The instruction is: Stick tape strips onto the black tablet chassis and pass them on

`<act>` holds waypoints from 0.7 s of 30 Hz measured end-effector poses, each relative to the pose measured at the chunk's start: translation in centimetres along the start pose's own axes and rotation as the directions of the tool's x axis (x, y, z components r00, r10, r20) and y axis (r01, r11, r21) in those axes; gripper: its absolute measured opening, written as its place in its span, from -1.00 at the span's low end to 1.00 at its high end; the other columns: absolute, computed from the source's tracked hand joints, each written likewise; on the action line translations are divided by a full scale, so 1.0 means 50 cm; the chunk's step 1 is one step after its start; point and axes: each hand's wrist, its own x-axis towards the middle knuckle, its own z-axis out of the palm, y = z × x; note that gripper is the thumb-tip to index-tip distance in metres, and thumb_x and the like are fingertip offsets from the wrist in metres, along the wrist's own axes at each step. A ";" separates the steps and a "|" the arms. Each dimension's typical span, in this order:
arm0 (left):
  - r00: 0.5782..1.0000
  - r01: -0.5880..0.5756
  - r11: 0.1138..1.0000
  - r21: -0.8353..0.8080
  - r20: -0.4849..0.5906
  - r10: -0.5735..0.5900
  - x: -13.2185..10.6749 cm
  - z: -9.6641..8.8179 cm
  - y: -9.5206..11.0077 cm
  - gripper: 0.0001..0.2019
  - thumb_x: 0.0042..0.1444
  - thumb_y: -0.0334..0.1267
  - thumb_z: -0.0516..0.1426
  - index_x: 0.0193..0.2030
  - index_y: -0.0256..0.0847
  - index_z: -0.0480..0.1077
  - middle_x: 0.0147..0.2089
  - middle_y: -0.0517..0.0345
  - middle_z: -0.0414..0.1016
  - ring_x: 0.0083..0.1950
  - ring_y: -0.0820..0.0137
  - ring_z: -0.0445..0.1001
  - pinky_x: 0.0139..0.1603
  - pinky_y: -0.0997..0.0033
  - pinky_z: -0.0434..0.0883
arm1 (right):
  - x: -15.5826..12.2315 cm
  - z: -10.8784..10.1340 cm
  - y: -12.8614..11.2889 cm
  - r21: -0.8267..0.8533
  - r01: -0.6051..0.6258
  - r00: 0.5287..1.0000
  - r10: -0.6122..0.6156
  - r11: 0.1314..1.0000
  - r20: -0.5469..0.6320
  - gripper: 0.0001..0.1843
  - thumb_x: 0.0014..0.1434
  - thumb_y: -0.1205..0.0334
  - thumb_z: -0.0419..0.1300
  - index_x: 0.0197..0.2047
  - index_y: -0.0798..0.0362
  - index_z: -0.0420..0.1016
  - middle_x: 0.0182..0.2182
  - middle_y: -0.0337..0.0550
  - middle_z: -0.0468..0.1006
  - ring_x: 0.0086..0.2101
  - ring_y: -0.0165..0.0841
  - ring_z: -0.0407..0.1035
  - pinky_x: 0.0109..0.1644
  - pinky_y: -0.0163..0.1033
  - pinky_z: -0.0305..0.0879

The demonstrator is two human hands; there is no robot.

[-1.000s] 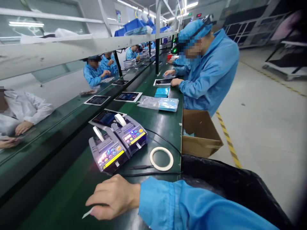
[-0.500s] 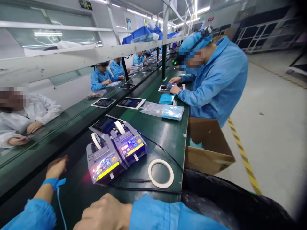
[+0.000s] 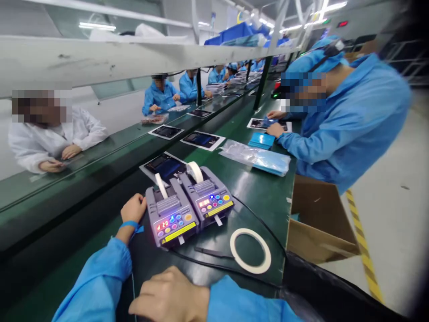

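Observation:
My left hand [image 3: 134, 209], with a blue wrist strap [image 3: 131, 224], is beside the left wall of the left tape dispenser [image 3: 170, 214]. Its visible fingers are bent in, and whatever may be in them is hidden. Closer to me, my right hand [image 3: 169, 293] has its back up and its fingers curled under; what they hold, if anything, does not show. Touching the left dispenser is a second grey tape dispenser [image 3: 208, 197]. Each carries a white tape roll, and a short tape strip sticks out in front. Behind them lies a dark-screened tablet [image 3: 164, 166] on a white sheet.
A loose tape ring [image 3: 250, 251] and black cables [image 3: 214, 264] lie right of my hands. A plastic bag of blue pieces [image 3: 268, 162] rests farther back. Beyond the table's right edge stand a cardboard box [image 3: 321, 241] and a co-worker [image 3: 351, 116]. A white beam [image 3: 100, 58] crosses above.
My left hand has moved forward and right to the left dispenser's side, with its fingers now bent in. The view has turned left, so the table's things appear farther right.

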 end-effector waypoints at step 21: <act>0.836 -0.545 0.799 0.256 0.094 0.540 0.076 0.014 0.002 -0.66 0.30 -0.12 0.15 0.12 -0.26 0.36 0.11 -0.01 0.42 0.05 0.26 0.47 0.05 0.10 0.49 | -0.030 0.000 -0.019 0.050 0.003 1.000 -0.002 0.999 -0.027 -0.61 0.30 -0.15 0.02 -0.26 -0.02 0.42 -0.49 -0.32 0.46 -0.50 -0.45 0.32 -0.50 -0.23 0.01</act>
